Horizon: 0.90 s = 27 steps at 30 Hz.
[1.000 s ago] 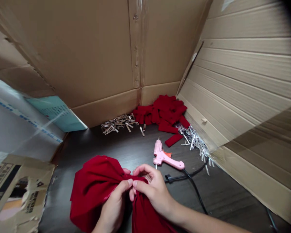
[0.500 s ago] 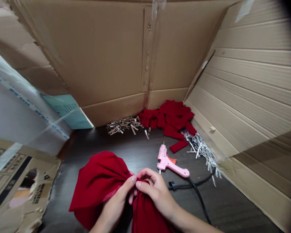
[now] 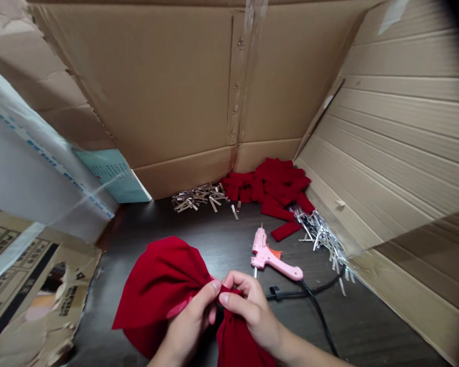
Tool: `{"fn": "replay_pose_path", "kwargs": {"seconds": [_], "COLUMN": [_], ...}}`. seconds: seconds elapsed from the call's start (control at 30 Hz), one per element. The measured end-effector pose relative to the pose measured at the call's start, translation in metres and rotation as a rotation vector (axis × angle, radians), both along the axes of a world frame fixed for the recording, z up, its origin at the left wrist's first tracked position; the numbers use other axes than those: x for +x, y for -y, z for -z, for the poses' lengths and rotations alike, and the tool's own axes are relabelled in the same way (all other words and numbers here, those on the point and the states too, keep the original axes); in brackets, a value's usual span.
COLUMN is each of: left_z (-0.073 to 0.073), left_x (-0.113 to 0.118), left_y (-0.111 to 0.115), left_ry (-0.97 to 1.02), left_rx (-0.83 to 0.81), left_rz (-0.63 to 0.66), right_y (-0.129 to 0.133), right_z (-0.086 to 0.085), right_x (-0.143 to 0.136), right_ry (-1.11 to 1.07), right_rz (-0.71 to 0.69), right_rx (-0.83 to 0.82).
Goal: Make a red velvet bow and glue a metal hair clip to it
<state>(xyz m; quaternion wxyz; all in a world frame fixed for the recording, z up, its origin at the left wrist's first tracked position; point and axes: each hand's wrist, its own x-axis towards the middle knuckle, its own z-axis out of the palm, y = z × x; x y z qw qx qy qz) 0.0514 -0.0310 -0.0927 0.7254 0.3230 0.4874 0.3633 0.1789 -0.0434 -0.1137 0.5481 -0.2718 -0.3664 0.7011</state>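
Observation:
A large dark red fabric bow [image 3: 160,285] is bunched at its middle between my two hands, low in the view. My left hand [image 3: 193,316] pinches the gathered cloth from the left, thumb on top. Close beside it, my right hand [image 3: 248,306] pinches the same gather with thumb and bent forefinger. One full loop spreads out to the left; the other part hangs below my right hand and runs off the bottom edge. What lies under my fingertips is hidden. A pink glue gun [image 3: 270,255] with an orange trigger lies just beyond my right hand.
Metal hair clips [image 3: 199,197] lie heaped at the back. Red fabric strips [image 3: 279,181] are piled in the back right corner, beside thin silvery strips [image 3: 321,234]. A black cable [image 3: 321,316] runs at the right. Cardboard walls [image 3: 176,81] enclose the dark table [image 3: 137,224].
The whole scene has shifted slightly to the right in view. My hands keep their pinch on the bow's middle, with only a small shift of the fingers.

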Motion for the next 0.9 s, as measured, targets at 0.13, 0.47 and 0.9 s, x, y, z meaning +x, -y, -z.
{"fn": "replay_pose_path", "kwargs": {"seconds": [0.13,0.47,0.9], "left_z": [0.002,-0.008,0.003], "left_x": [0.001,-0.001,-0.015], "left_y": [0.000,-0.002,-0.007], "left_ry": [0.013,0.081,0.292], "left_rx": [-0.074,0.011,0.204], "left_rz": [-0.027,0.026,0.102], "right_y": [0.000,-0.001,-0.002], "right_z": [0.000,0.006,-0.008], "right_x": [-0.002,0.004,0.022], "right_ry": [-0.024,-0.141,0.347], "right_rz": [0.008,0.002,0.076], "right_rx": [-0.008,-0.048,0.250]}}
